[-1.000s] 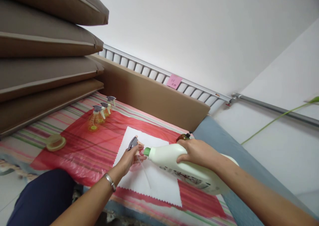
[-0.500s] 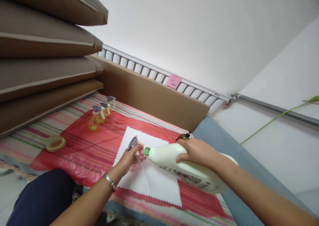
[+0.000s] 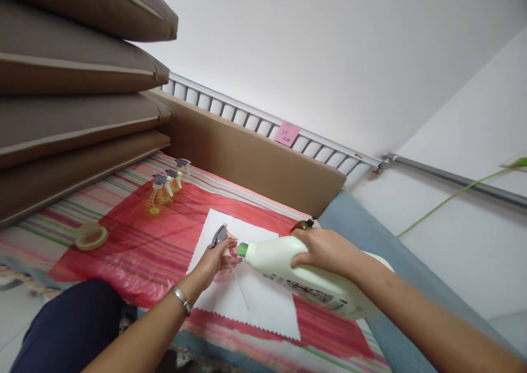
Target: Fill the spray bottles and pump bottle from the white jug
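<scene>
My left hand (image 3: 216, 261) is closed around a spray trigger head (image 3: 219, 235) with a grey top, and its thin clear dip tube (image 3: 241, 285) hangs down. Just beyond the fingertips is a small pinkish clear opening, mostly hidden by the hand; a pink round shape shows below it. My right hand (image 3: 323, 251) grips a large pale green jug-like bottle (image 3: 275, 256) from above. That bottle lies tipped over sideways, its green neck end (image 3: 242, 250) at the small opening. Whether liquid flows is too small to tell. Under both hands lies a white zigzag-edged cloth (image 3: 263, 301).
Several yellow-tinted spray bottles (image 3: 154, 200) stand back left on a red plastic sheet (image 3: 135, 241). A roll of tape (image 3: 90, 237) lies left. Behind the right hand is a dark brown bottle (image 3: 302, 225). Stacked cushions (image 3: 82, 109) and a brown board (image 3: 247, 156) border the surface.
</scene>
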Tool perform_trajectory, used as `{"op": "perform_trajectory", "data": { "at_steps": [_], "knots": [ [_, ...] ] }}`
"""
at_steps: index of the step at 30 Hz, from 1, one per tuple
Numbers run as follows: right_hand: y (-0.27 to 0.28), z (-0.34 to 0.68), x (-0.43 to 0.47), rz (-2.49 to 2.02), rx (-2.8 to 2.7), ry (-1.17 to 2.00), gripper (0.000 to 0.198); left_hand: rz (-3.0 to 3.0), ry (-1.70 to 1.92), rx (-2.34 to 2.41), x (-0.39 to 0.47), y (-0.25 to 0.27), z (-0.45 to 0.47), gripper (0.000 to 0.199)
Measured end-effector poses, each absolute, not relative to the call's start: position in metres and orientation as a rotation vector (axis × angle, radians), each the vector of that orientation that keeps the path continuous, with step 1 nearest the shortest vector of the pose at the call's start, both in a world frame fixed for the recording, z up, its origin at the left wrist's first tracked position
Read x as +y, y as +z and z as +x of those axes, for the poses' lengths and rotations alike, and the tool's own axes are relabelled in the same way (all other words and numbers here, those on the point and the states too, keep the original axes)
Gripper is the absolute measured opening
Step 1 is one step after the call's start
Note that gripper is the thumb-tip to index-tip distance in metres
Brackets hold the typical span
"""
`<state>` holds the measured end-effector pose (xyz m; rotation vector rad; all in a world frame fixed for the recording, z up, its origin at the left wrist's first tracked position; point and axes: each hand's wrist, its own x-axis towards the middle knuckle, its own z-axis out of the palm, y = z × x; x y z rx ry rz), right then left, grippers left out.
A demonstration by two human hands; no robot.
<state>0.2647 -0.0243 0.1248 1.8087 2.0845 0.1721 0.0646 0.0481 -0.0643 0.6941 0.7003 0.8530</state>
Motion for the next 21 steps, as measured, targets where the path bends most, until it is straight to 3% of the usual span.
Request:
{"op": "perform_trajectory", "data": {
  "at_steps": [21],
  "knots": [
    [0.102, 0.28, -0.036, 1.983, 2.148, 0.083, 0.039, 0.665, 0.851, 0.689, 0.055, -0.076, 0.066, 0.043]
  ]
}}
